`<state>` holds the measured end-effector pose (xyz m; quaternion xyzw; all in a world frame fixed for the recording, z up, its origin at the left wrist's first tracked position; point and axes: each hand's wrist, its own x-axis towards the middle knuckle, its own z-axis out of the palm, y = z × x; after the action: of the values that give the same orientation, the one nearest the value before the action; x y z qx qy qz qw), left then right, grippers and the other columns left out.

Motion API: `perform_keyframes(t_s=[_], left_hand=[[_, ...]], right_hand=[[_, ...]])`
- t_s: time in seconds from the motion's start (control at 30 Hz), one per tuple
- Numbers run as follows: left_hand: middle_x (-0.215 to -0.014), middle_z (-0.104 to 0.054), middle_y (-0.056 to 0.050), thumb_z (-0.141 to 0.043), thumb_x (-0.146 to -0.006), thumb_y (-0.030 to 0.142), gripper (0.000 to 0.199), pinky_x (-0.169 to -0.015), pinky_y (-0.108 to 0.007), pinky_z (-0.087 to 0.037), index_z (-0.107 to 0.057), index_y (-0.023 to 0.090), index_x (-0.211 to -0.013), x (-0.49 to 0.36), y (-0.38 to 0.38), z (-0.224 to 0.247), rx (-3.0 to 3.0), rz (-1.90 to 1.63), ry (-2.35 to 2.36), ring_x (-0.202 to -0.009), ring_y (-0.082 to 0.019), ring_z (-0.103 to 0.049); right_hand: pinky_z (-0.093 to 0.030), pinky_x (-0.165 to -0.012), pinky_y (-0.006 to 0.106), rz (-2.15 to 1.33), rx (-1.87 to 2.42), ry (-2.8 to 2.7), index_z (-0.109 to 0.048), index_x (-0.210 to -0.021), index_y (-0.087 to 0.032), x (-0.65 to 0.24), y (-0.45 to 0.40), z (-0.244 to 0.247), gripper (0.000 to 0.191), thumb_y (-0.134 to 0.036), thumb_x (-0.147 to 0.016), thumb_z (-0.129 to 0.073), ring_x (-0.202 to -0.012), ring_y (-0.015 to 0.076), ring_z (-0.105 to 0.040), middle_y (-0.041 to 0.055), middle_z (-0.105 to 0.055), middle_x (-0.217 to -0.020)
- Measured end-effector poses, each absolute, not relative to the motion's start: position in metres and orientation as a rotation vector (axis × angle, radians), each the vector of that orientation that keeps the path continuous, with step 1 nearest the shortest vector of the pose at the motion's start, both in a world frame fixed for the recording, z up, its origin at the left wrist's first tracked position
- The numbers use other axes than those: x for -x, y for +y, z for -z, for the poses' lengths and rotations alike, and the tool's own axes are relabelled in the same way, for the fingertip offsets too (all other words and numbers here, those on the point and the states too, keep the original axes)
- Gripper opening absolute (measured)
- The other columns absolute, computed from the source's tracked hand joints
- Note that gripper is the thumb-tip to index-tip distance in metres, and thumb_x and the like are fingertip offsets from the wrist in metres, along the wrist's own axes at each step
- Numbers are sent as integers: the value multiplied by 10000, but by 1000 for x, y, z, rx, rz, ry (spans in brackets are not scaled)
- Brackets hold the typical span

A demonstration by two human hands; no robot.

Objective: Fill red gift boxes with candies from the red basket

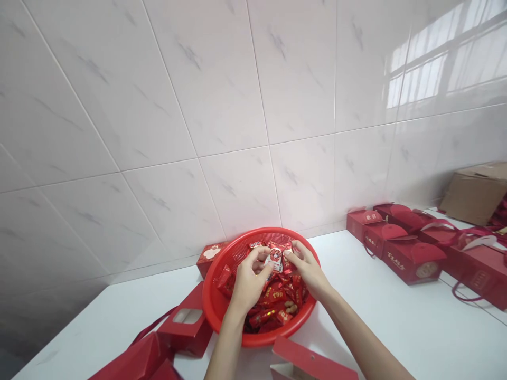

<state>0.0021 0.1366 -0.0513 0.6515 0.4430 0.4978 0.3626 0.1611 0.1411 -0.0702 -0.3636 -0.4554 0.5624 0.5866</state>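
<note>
My left hand (249, 278) and my right hand (311, 269) are both over a red plastic basket (213, 311). Between them is a wrapped candy (274, 258) in red and white foil, held in the closed fingers of my left hand. The fingers of my right hand close on a shiny red candy wrapper (289, 262) right beside it. Beneath my hands, the basket holds several red wrapped candies (273, 296) and a few unwrapped peanuts (291, 306). My left fingertips are partly hidden behind the hand.
A red gift box (186, 330) with a window touches the basket's left side; another box (209, 257) stands behind. An open red box (309, 364) is at the front edge. Several red boxes (412, 258) with ribbon handles and a cardboard carton (473, 192) line the right.
</note>
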Motion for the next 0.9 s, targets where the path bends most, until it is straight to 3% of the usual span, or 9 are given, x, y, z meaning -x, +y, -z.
perform_keyframes(t_s=[0.2, 0.47, 0.67, 0.9], left_hand=[[-1016, -711, -57, -669, -777, 314, 262, -738, -289, -542, -657, 205, -1016, 2, 142, 59, -1682, -1340, 1217, -784, -185, -682], [-983, -725, -44, -646, -781, 252, 136, -802, -297, -513, -701, 209, -898, 2, 141, 56, -1727, -1460, 1283, -892, -209, -669], [-1042, -737, -60, -681, -759, 234, 220, -792, -300, -519, -706, 206, -976, -2, 138, 53, -1707, -1420, 1283, -848, -200, -682], [-1129, -708, -75, -731, -725, 247, 337, -809, -311, -562, -679, 192, -1053, -4, 135, 51, -1636, -1375, 1157, -912, -216, -709]], right_hand=[[-416, -568, 256, -1323, 863, -1028, -553, -827, -247, -161, 140, 68, 245, -408, -714, -699, -613, 139, -508, -51, -555, -670], [-406, -554, 250, -1324, 898, -992, -511, -835, -248, -163, 139, 66, 318, -429, -675, -719, -623, 137, -497, -50, -549, -699], [-387, -567, 259, -1346, 841, -957, -495, -816, -249, -164, 140, 66, 342, -434, -660, -736, -600, 131, -484, -63, -549, -670], [-448, -620, 290, -1387, 758, -915, -532, -862, -246, -165, 137, 64, 398, -450, -628, -781, -643, 158, -563, -42, -632, -718]])
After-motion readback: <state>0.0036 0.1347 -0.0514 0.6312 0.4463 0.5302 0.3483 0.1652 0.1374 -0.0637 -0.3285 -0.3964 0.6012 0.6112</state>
